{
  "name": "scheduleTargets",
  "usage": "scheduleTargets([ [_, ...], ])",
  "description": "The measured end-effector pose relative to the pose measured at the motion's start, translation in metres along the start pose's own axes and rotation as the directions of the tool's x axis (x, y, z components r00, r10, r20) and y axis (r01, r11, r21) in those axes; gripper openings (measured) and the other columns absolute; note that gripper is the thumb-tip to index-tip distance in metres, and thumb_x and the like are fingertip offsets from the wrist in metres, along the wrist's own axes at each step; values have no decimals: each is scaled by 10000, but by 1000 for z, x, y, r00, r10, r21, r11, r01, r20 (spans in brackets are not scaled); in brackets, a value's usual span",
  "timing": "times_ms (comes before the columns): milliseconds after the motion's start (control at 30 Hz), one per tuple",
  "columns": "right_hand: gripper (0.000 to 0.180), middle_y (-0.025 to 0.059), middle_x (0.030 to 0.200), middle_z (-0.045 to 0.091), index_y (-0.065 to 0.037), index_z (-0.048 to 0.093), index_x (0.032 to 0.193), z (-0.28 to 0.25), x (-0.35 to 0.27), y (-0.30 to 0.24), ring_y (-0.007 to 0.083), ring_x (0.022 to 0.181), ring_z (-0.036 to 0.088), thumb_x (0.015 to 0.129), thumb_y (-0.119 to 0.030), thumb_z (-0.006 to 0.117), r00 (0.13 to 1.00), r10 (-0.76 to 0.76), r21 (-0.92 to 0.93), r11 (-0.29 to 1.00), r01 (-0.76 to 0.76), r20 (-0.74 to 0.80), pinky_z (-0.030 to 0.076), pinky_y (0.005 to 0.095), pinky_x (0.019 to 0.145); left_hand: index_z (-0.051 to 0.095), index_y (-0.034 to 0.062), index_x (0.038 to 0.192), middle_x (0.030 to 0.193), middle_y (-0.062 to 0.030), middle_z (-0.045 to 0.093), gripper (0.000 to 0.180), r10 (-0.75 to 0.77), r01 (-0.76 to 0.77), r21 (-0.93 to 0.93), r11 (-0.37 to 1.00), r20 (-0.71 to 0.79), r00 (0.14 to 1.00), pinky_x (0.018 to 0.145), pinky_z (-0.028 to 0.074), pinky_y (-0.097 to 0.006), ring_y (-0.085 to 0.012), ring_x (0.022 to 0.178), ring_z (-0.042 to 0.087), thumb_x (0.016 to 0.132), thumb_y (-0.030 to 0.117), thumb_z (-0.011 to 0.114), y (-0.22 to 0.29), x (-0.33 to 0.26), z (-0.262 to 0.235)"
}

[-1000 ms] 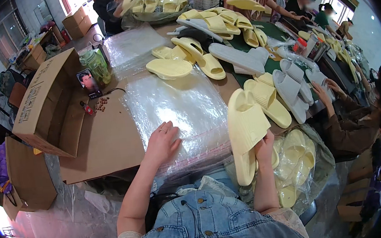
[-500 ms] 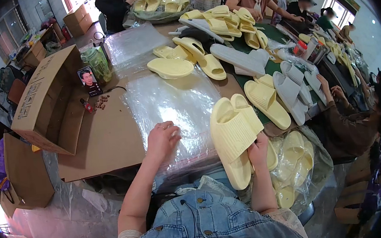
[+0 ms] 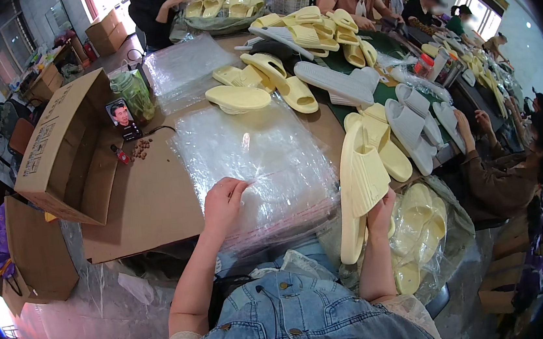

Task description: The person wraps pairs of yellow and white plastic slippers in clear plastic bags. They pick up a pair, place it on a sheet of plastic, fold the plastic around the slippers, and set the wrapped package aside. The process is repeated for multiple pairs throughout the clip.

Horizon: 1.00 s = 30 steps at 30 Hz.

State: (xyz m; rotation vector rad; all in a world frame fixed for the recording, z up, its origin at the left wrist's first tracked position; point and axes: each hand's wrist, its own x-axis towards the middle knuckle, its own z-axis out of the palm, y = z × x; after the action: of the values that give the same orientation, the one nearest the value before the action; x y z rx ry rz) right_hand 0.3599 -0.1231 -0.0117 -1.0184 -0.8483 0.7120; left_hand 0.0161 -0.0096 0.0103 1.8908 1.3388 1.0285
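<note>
My right hand (image 3: 380,214) grips pale yellow slippers (image 3: 361,184) by the lower side, held up at the right end of the bag stack; part of a second slipper shows behind the front one. On the stack of clear plastic bags (image 3: 262,144), my left hand (image 3: 224,203) pinches the surface of the top bag, which puckers at the fingertips. Single yellow slippers (image 3: 238,99) lie at the far edge of the stack. Another yellow slipper (image 3: 391,151) rests just beyond the held ones, beside grey slippers (image 3: 411,130).
On the left stand an open cardboard box (image 3: 67,156), a phone (image 3: 124,121) and a green jar (image 3: 133,94). Bagged yellow slippers (image 3: 418,234) sit low at the right. A slipper pile (image 3: 317,31) covers the table's far side. Other people work at the back and right.
The held slippers have moved right and turned more edge-on. My left hand has gone from spread fingers over the bags to a pinch on the top one.
</note>
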Motion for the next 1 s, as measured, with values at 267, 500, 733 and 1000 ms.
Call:
scheduleTargets([
  [267, 329, 95, 1246, 667, 58, 603, 1290, 8, -1, 0, 189, 1133, 655, 971, -23, 623, 999, -35, 8, 999, 35, 11, 521, 333, 981, 555, 145, 1392, 1229, -182, 620, 607, 234, -288, 313, 905, 198, 952, 940, 515, -456, -357, 1114, 599, 855, 318, 777, -5, -10, 9],
  [500, 312, 102, 1223, 680, 58, 604, 1278, 5, -1, 0, 198, 1097, 676, 971, 0, 606, 1000, -21, -46, 999, 20, -21, 535, 341, 969, 595, 146, 1314, 1181, -135, 627, 568, 235, -303, 510, 805, 194, 952, 869, 537, -441, -345, 1061, 594, 804, 296, 793, -1, -11, 29],
  [733, 311, 100, 1218, 681, 61, 605, 1283, -3, 1, 6, 196, 1087, 679, 981, -13, 596, 999, -26, -9, 1000, 25, -21, 547, 345, 950, 644, 84, 1242, 1161, -107, 651, 464, 418, -432, 536, 725, 155, 895, 818, 540, -422, -299, 1016, 609, 815, 222, 760, -1, -7, 32],
  [1000, 301, 102, 1223, 676, 73, 610, 1276, -1, 4, 6, 202, 1097, 673, 991, -19, 590, 998, -13, -37, 999, 10, -62, 536, 353, 971, 618, 120, 1289, 1228, -127, 654, 575, 279, -340, 459, 821, 196, 940, 947, 519, -437, -347, 1134, 601, 819, 406, 787, 4, 3, 32],
])
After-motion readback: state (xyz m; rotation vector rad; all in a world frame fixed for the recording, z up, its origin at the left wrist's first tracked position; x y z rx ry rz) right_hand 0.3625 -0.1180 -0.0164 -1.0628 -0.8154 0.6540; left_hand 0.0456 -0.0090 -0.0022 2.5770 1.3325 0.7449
